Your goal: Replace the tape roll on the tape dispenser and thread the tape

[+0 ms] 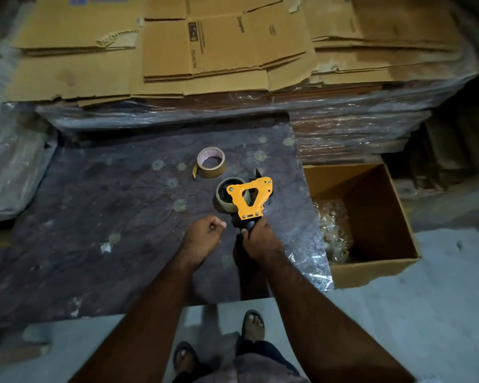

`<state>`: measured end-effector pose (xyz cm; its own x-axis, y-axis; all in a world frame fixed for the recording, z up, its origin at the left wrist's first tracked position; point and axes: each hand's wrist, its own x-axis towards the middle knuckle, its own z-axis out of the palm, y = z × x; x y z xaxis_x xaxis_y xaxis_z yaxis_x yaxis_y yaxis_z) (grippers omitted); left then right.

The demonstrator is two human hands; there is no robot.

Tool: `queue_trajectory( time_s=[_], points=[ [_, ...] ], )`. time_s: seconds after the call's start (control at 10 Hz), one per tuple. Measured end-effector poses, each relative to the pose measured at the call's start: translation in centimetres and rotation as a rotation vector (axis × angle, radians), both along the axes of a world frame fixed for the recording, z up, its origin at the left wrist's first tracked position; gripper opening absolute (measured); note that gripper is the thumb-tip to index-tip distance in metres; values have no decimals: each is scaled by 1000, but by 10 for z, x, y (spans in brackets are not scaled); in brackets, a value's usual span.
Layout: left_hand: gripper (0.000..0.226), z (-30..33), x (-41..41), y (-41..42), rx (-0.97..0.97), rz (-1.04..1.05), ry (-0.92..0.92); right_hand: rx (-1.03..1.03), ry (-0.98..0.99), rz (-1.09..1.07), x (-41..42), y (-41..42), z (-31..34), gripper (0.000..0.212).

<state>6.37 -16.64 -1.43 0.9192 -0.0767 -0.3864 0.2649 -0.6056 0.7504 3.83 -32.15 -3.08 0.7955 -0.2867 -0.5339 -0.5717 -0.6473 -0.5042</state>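
Note:
An orange tape dispenser (251, 197) is held upright over the dark work surface (116, 205), its black handle gripped by my right hand (260, 239). A nearly used-up tape roll (224, 200) sits on the dispenser's hub, on its left side. A fuller brown tape roll (211, 162) with a white core lies flat on the surface just beyond, a short tail of tape sticking out at its left. My left hand (205, 233) hovers just left of the handle, fingers curled into a loose fist with nothing visible in it.
An open cardboard box (376, 225) with crumpled clear plastic inside stands to the right of the surface. Stacks of flattened cardboard cartons (221, 48) on plastic-wrapped pallets lie behind. My feet in sandals stand on the grey floor below.

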Motion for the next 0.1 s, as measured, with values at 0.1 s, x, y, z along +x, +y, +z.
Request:
queue_trajectory(
  time_s=[0.1],
  points=[
    [16, 3, 9, -14, -14, -30, -46, -93, -34, 55, 2, -9, 8, 47]
  ],
)
